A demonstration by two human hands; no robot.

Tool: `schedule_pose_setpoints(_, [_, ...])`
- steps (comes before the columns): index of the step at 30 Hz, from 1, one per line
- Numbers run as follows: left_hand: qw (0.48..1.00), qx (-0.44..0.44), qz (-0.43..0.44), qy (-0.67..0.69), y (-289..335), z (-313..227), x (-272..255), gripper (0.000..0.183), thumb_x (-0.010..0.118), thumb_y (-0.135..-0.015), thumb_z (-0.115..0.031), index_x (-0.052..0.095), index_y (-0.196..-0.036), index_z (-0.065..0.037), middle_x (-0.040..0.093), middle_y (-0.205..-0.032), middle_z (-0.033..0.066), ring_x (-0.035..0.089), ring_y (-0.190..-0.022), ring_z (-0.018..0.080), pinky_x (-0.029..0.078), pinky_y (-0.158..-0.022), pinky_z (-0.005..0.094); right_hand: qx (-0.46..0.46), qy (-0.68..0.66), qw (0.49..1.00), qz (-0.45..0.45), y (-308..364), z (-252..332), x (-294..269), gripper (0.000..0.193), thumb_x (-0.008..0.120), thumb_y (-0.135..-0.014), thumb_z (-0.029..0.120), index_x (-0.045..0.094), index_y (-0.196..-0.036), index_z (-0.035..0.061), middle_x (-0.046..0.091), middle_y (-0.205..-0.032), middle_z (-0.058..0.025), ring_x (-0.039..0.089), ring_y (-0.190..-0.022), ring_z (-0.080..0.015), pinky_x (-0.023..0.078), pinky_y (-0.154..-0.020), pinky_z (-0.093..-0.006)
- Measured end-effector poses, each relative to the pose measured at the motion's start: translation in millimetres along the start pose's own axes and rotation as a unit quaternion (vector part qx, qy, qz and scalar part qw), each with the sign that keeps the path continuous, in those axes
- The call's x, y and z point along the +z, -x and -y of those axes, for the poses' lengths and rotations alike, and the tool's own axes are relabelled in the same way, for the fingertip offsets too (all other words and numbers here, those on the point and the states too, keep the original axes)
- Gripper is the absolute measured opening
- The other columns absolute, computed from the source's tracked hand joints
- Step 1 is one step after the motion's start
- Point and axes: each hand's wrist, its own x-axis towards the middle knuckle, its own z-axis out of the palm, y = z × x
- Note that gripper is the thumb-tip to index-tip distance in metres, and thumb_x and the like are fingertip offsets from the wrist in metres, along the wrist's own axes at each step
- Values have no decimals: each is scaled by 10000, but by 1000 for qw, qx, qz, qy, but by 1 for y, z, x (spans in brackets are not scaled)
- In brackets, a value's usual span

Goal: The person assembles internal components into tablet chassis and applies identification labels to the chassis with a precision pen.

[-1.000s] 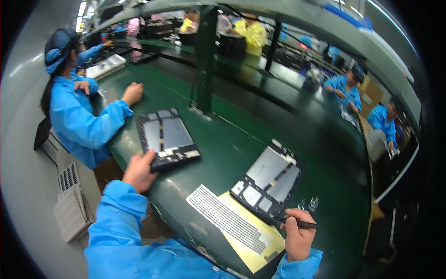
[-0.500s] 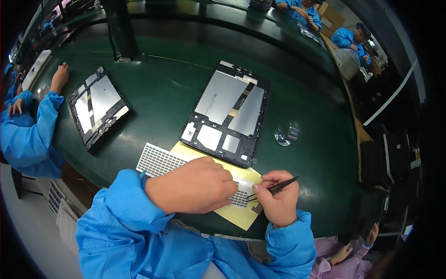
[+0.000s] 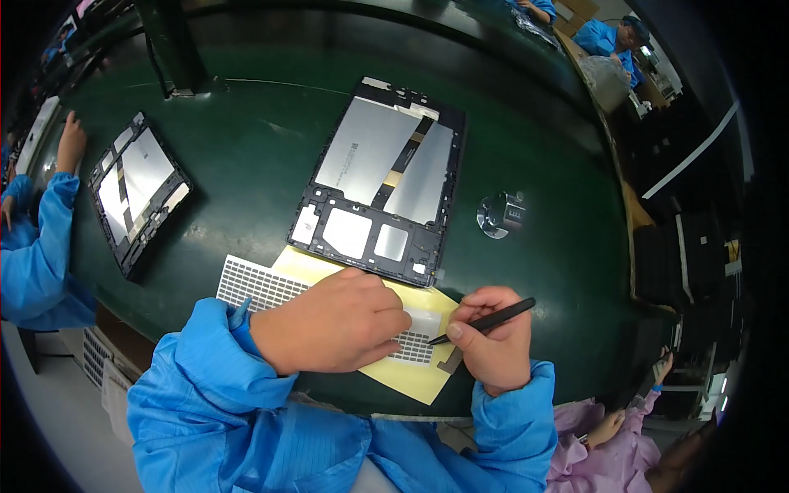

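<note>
A white sheet of small dark stickers (image 3: 261, 283) lies over yellow paper (image 3: 400, 386) at the table's near edge. My left hand (image 3: 333, 322) rests across the sheet with fingers curled and pressed on it; their tips are mostly hidden. My right hand (image 3: 496, 338) is closed around black tweezers (image 3: 501, 316), whose tips point left to the stickers' right end. Just beyond my hands lies an opened tablet (image 3: 374, 177), its silver inner plate and dark ribbon cable facing up. Its near edge overlaps the yellow paper.
A second opened tablet (image 3: 140, 193) lies at left, near a co-worker's hand (image 3: 71, 144). A clear round object with a dark block (image 3: 501, 215) stands right of the middle tablet. A dark post (image 3: 170, 49) rises at the back. Other people sit at far right and lower right.
My right hand has turned the tweezers, so their side shows and the tips, seen apart before, now look together at the stickers. The whole view has shifted slightly; my left hand stays on the sheet.
</note>
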Motion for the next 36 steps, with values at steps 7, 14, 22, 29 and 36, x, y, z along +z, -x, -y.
schedule_pose_setpoints(7, [1000, 3, -3, 0, 0, 2, 1, 251, 727, -723, -145, 632, -931, -42, 612, -868, 78, 585, -824, 256, 456, -746, 357, -33, 112, 992, 36, 8, 3, 1, 387, 756, -714, -68, 547, -1035, -8, 622, -858, -76, 597, -790, -115, 506, -678, -253])
schedule_pose_setpoints(14, [1000, -2, 6, -6, 0, 1, 1, 274, 733, -716, -147, 636, -949, -41, 614, -883, 79, 585, -825, 257, 456, -753, 358, -39, 108, 993, 27, 8, 7, 0, 363, 740, -721, -86, 544, -1020, -23, 624, -812, -79, 607, -739, -115, 508, -646, -252])
schedule_pose_setpoints(22, [1000, -4, 15, -8, -2, 1, 0, 274, 732, -721, -149, 637, -953, -40, 617, -899, 88, 586, -838, 263, 457, -764, 360, -33, 73, 996, -25, 5, 8, 1, 328, 713, -737, -102, 539, -1002, -20, 651, -832, -112, 646, -776, -147, 537, -699, -267])
schedule_pose_setpoints(29, [999, -11, 28, -11, -2, -1, 0, 271, 737, -728, -156, 635, -949, -39, 622, -906, 87, 584, -869, 263, 454, -795, 366, -42, 35, 997, -47, 1, 4, -4, 326, 709, -738, -106, 544, -1000, -5, 640, -863, -101, 640, -819, -146, 541, -732, -271])
schedule_pose_setpoints(36, [1000, -8, 11, -18, -1, 0, 2, 263, 736, -736, -146, 635, -949, -32, 623, -908, 91, 584, -864, 265, 454, -787, 370, 13, -42, 999, 14, 18, 8, -26, 318, 660, -748, -142, 548, -1014, -10, 606, -965, -108, 630, -908, -165, 533, -791, -269])
